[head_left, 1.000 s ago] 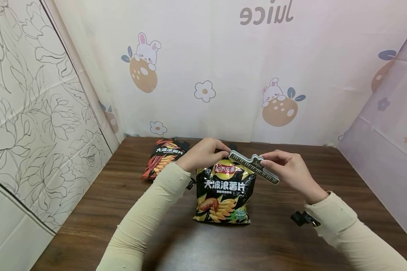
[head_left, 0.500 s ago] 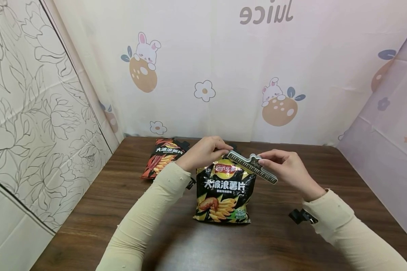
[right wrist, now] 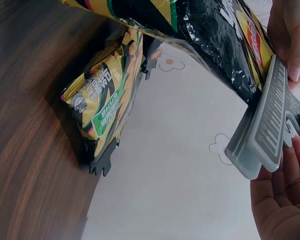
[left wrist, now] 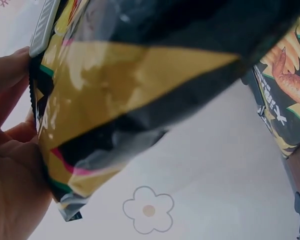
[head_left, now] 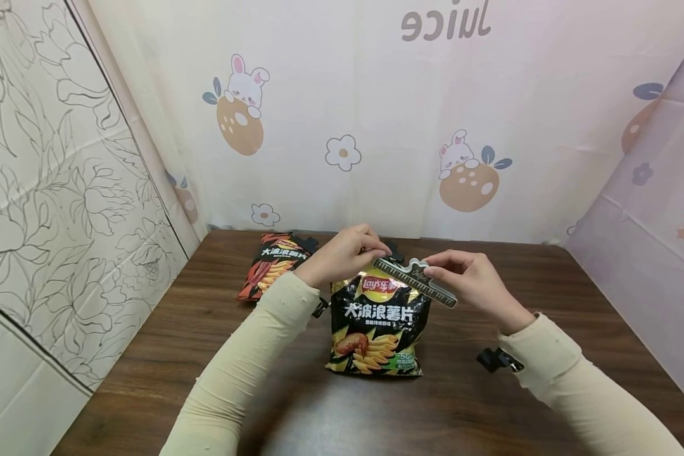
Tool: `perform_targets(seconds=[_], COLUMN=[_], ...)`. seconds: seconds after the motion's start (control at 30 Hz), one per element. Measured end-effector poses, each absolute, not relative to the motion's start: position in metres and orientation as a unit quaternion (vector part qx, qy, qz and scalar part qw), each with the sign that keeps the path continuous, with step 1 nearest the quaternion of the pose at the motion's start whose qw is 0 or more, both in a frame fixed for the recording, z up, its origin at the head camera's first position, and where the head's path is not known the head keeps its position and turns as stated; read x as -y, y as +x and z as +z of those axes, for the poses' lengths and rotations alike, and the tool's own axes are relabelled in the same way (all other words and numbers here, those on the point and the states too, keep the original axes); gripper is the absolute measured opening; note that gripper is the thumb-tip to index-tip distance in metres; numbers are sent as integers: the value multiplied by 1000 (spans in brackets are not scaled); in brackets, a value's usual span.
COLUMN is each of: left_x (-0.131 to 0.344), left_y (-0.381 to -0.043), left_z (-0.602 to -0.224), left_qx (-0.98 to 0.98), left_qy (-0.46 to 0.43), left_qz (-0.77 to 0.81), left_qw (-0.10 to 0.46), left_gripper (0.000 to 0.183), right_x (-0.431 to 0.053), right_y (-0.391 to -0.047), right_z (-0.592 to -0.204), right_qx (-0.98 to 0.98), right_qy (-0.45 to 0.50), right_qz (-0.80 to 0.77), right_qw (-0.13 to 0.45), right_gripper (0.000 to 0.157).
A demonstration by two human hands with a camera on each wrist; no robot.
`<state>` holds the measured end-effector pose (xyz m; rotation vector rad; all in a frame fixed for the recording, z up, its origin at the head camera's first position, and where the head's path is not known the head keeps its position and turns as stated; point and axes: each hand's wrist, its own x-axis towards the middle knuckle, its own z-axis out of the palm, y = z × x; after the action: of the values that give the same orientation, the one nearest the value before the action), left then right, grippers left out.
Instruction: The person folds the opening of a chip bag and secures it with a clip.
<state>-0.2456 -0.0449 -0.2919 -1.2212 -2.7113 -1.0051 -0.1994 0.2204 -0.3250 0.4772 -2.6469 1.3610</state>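
Note:
A black and yellow bag of potato chips (head_left: 376,323) stands upright on the table, bulging. My left hand (head_left: 344,256) pinches its upper left corner between thumb and fingers, as the left wrist view also shows. Between thumb and fingers of my right hand (head_left: 475,282) is a dark grey sealing clip (head_left: 415,278) with a piano-key pattern. It slants down to the right across the bag's top. In the right wrist view the clip (right wrist: 270,115) straddles the bag's top edge; whether it bites along the whole edge I cannot tell.
A red and black chip bag (head_left: 276,266) lies behind on the left, with a black clip (head_left: 306,243) at its top. Another yellow and black bag (right wrist: 107,95) with a black clip (right wrist: 104,159) stands behind the held one. A patterned curtain (head_left: 399,126) closes off the back.
My right hand has moved left with the clip, bringing it further across the bag's top. My left hand has risen slightly, still pinching the corner; the bag has hardly moved.

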Motion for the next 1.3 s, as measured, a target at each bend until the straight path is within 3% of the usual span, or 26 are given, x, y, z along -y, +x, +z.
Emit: perform_targets(seconds=[0.67,1.0,1.3], left_x=[41,43,56], left_y=[-244,-242,-234], left_z=[-293,-295,-312], left_qx=[864,872,874], left_qy=[-388,-371,-302], left_qz=[-321,-319,-373], left_qw=[5,36,80], left_gripper=[23,23,27], right_x=[-211,-210,-210], right_y=[-199,-202,-203], right_z=[-324,-327,-329], right_qx=[867,865,863], right_qy=[140,136,133], right_qz=[478,482,486], right_qw=[36,32,33], right_gripper=[32,33,32])
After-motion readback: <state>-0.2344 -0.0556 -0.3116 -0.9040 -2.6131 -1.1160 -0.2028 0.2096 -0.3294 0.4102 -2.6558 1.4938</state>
